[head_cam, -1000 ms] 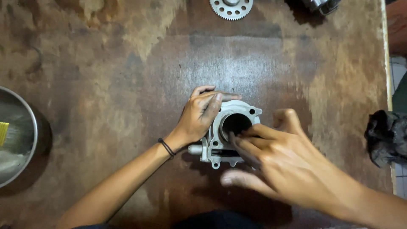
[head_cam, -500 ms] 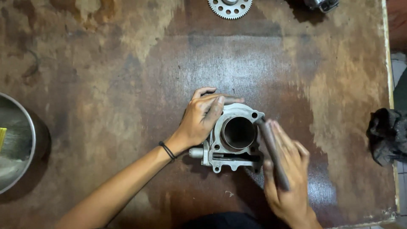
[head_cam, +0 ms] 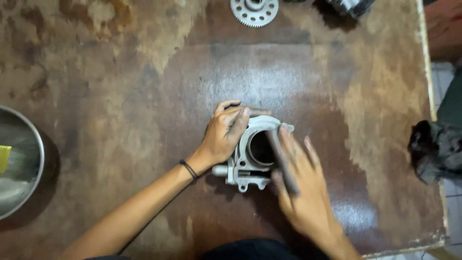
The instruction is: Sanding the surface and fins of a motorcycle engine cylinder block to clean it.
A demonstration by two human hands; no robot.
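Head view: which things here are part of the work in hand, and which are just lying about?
In hand:
- metal cylinder block, steadied by left hand
- right hand laid flat on its right side

Lying about:
- toothed gear, table's far edge
- steel bowl, left
- dark rag, right

A toothed gear [head_cam: 254,10] lies at the stained table's [head_cam: 120,86] far edge, a metal bowl [head_cam: 19,163] left, a dark rag [head_cam: 435,149] right.

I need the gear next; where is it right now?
The gear lies at the table's far edge, top centre of the head view, straight beyond the engine cylinder.
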